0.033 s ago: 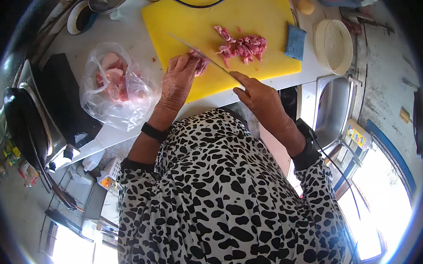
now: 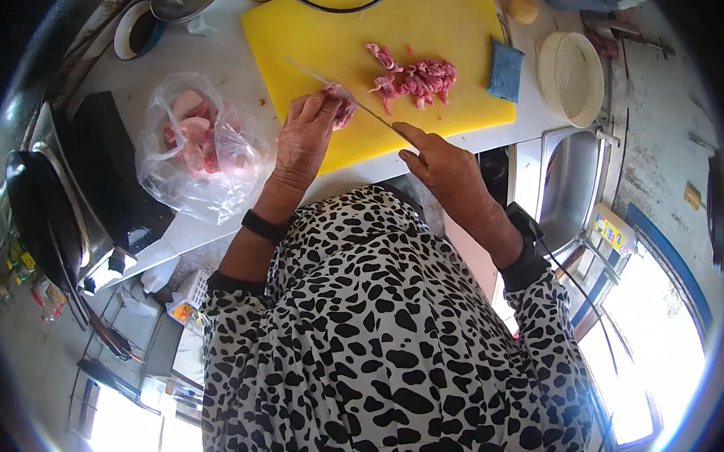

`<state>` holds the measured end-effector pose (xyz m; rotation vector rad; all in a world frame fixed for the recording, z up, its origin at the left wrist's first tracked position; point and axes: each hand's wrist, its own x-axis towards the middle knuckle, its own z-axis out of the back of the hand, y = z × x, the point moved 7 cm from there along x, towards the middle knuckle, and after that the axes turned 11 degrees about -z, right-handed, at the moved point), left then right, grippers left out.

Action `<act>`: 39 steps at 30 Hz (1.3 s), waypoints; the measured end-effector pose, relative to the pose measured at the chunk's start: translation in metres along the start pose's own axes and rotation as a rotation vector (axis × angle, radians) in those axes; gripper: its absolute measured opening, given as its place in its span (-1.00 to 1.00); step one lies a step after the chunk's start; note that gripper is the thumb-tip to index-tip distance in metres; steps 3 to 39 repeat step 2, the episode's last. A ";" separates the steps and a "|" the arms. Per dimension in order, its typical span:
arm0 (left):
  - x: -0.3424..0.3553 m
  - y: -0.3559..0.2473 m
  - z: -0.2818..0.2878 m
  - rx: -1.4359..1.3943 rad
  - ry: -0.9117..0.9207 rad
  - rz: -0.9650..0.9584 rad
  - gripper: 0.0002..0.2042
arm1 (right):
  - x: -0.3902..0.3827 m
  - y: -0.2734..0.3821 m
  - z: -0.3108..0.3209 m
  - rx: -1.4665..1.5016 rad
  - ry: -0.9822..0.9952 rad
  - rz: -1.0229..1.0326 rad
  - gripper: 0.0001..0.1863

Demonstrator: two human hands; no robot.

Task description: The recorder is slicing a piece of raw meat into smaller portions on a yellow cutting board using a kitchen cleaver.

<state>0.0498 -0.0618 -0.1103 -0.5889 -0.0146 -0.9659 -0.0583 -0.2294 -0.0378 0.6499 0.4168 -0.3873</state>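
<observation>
My left hand (image 2: 307, 140) grips a piece of raw meat (image 2: 343, 113) near the left front edge of a yellow cutting board (image 2: 315, 36). In my right hand (image 2: 446, 163) is a knife (image 2: 378, 118), its handle wrapped by my fingers. The blade runs up and to the left across the meat, close to my left fingertips. Farther right on the board lies a pile of cut meat strips (image 2: 425, 80). To the left of my left hand, a clear plastic bag (image 2: 173, 181) holds larger chunks of raw meat (image 2: 193, 140).
A blue sponge (image 2: 505, 71) sits at the board's right edge, with a cream woven basket (image 2: 570, 79) beyond it. The steel sink (image 2: 572, 187) is at right. A black cooktop (image 2: 113, 163) and a dark pan (image 2: 43, 213) stand at left. A black cable (image 2: 346, 9) crosses the board's far edge.
The knife blade has turned slightly, showing a thinner edge. Both hands stay almost in the same place.
</observation>
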 end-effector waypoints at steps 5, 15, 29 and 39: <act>0.002 -0.003 0.002 -0.035 0.005 -0.038 -0.57 | -0.001 0.002 0.000 -0.104 0.049 -0.040 -0.51; 0.002 -0.003 0.002 -0.035 0.005 -0.038 -0.57 | -0.001 0.002 0.000 -0.104 0.049 -0.040 -0.51; 0.002 -0.003 0.002 -0.035 0.005 -0.038 -0.57 | -0.001 0.002 0.000 -0.104 0.049 -0.040 -0.51; 0.002 -0.003 0.002 -0.035 0.005 -0.038 -0.57 | -0.001 0.002 0.000 -0.104 0.049 -0.040 -0.51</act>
